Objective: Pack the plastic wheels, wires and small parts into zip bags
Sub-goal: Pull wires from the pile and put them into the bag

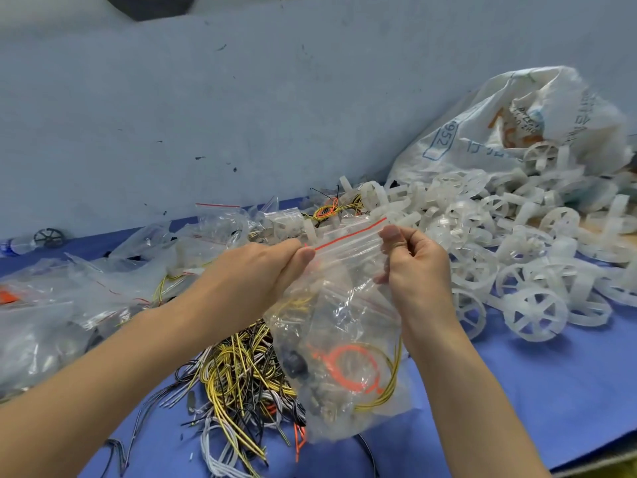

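Blue table (517,391), frame centre: left hand (262,267) & right hand (410,260) pinch filled zip bag (344,357) top taut, prob to seal w/ contents hanging low.

Indistinct small parts (319,403) inside the zip bag (348,260); dark round object (148,6) cut off at top edge.

The left grip (262,267) and right grip (413,260) pinch the red-striped top of a clear zip bag (348,339), one at each end. It hangs below them, holding orange and yellow wire and small parts. Under the left grip lie tangled wires (238,377) on the blue tabletop (517,391); right of the right grip, white plastic wheels (534,270).
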`<state>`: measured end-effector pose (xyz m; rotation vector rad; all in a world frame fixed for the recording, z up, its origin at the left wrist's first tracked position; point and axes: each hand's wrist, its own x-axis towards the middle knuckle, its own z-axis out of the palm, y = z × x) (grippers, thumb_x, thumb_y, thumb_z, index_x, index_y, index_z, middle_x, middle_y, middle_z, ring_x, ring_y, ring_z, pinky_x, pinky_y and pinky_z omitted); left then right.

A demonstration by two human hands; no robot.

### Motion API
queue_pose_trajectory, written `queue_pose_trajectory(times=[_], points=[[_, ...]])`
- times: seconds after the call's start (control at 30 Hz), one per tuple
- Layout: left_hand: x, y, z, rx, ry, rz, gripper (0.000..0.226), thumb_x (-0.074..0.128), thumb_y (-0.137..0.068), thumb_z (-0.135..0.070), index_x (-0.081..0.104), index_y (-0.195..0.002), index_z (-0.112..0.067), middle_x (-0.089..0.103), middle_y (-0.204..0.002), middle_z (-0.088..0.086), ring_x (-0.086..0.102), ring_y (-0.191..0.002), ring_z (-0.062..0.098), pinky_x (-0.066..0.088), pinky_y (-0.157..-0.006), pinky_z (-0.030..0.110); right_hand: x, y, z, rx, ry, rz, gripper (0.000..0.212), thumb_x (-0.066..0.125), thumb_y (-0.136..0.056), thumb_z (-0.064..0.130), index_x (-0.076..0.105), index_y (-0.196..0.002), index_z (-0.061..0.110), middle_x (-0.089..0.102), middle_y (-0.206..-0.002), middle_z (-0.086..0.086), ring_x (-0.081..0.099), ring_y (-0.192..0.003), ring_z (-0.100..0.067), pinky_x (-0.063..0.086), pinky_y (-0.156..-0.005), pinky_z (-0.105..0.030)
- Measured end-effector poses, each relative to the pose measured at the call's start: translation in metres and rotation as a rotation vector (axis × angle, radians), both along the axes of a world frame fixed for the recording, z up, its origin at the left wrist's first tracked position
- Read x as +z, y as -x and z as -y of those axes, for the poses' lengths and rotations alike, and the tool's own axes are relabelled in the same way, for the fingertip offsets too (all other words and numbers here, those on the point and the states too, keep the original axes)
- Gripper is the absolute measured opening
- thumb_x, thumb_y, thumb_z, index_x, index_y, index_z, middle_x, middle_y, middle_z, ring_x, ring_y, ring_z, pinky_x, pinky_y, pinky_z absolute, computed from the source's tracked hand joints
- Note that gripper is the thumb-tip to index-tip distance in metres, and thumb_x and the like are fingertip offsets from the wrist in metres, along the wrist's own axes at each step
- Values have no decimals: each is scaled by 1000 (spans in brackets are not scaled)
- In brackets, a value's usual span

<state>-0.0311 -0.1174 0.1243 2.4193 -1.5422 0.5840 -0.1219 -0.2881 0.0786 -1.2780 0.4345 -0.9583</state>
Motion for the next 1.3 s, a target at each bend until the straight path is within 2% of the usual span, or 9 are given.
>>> queue_pose_trajectory(times=[0.13,0.23,0.3,0.6,0.73,0.87,1.07,1.2,1.3], points=[[-2,-2,-26,11,22,-25,40,19,-98,-51,44,-80,-26,47,-57,-7,48,-52,8,38,-52,32,0,2,2,-6,-8,6,22,55,-101,21,65,-81,26,62,-60,21,53,-48,-1,47,-47,-16],[-2,-4,-40,12,52,-51,33,25,-101,-47,40,-77,-31,46,-57,-7,48,-51,8,38,-51,31,-1,2,4,-15,-12,3,21,54,-101,21,65,-84,25,60,-73,13,51,-44,1,53,-55,-24],[-1,-5,-45,18,76,-83,38,26,-103,-47,46,-78,-26,48,-58,-6,50,-53,10,43,-53,35,-1,2,4,-15,-9,-2,21,54,-102,21,65,-85,25,60,-77,10,51,-42,1,54,-59,-29],[-3,-8,-60,8,168,-142,41,26,-102,-51,46,-76,-25,55,-61,-3,55,-56,16,47,-56,42,-1,0,2,10,-7,7,19,54,-101,23,66,-87,24,57,-78,8,49,-44,0,54,-55,-23],[-2,-11,-63,-21,197,-136,29,33,-100,-43,46,-76,-33,53,-59,-5,53,-55,16,43,-54,30,1,1,1,66,17,40,17,57,-100,25,68,-88,22,57,-75,6,47,-49,-5,52,-54,-22],[2,-11,-69,-45,244,-97,29,34,-103,-44,47,-79,-35,50,-59,-12,52,-56,9,39,-53,15,6,-1,-4,53,17,68,16,59,-98,25,68,-86,19,56,-68,8,46,-48,-4,51,-53,-23],[31,-2,-96,-18,333,-13,30,35,-102,-49,50,-82,-32,56,-70,-10,53,-58,8,39,-54,16,30,1,-31,61,24,208,18,63,-96,33,67,-83,21,54,-58,14,46,-51,-6,47,-54,-23],[73,5,-135,48,376,95,26,37,-103,-43,50,-83,-33,58,-74,-21,55,-63,-3,37,-60,6,57,5,-66,132,61,325,17,65,-93,37,67,-87,21,58,-65,13,49,-52,-6,50,-55,-22],[102,9,-170,124,355,187,30,39,-104,-37,56,-86,-20,56,-67,-16,53,-62,5,39,-59,13,77,-1,-97,226,83,366,17,66,-93,38,69,-86,22,59,-73,10,50,-54,-8,50,-56,-24]])
